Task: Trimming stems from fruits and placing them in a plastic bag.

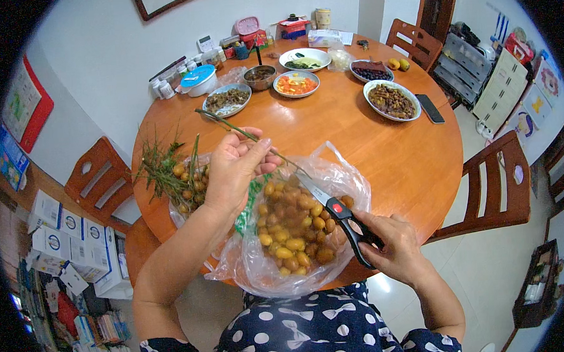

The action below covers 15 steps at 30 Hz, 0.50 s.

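Observation:
My left hand (241, 163) pinches a thin green stem (225, 123) between thumb and fingers, slanting down to the right. In my right hand (393, 244) are black-handled scissors (338, 211) with a red pivot, their fingers loops gripped. The blade tips meet the stem's lower end. Below them, a clear plastic bag (239, 272) lies open, holding many loose yellow-brown round fruits (285, 246). Left of my left hand, a second bag holds more fruits (187, 194) still among a bundle of green stalks (156, 169). Part of that bag is hidden behind my forearm.
Across the round wooden table (336, 131) stand a bean dish (391, 100), an orange-and-yellow dish (297, 84), a metal pot (260, 78) and a blue-lidded tub (198, 80). A phone (430, 108) lies at the right. Wooden chairs (495, 190) flank the table; white boxes (70, 237) are stacked left.

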Motion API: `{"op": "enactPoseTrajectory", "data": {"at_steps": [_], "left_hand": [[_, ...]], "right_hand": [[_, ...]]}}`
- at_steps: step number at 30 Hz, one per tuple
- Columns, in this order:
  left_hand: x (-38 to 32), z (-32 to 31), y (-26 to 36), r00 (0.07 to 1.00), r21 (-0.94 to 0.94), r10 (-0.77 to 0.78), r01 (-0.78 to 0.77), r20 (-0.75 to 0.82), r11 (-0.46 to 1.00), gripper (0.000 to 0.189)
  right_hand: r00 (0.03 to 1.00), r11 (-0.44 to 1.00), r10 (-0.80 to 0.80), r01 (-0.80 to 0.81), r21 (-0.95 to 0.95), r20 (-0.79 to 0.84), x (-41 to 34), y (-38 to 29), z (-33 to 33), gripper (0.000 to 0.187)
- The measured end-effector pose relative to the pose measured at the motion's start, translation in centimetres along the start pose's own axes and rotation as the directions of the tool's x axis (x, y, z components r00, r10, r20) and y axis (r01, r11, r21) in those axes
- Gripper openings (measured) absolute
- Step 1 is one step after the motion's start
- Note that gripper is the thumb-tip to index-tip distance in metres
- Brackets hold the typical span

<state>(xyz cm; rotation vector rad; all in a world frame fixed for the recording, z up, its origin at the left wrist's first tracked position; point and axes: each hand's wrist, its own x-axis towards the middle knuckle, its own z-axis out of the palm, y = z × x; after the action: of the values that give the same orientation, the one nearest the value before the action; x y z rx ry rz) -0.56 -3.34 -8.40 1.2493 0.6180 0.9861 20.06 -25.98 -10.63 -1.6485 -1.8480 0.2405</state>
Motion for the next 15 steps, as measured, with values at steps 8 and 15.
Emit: {"op": "enactPoseTrajectory", "data": {"at_steps": [8, 15], "left_hand": [[0.1, -0.2, 0.0, 1.0, -0.022, -0.019, 0.019, 0.009, 1.0, 0.024], [0.1, -1.2, 0.7, 0.999, -0.017, -0.036, 0.036, -0.011, 0.999, 0.025]], "right_hand": [[0.999, 0.999, -0.038, 0.038, -0.033, 0.02, -0.2, 0.0, -0.1, 0.058], [0.989, 0.998, -0.012, 0.003, 0.061, 0.144, -1.2, 0.2, -0.3, 0.058]]}}
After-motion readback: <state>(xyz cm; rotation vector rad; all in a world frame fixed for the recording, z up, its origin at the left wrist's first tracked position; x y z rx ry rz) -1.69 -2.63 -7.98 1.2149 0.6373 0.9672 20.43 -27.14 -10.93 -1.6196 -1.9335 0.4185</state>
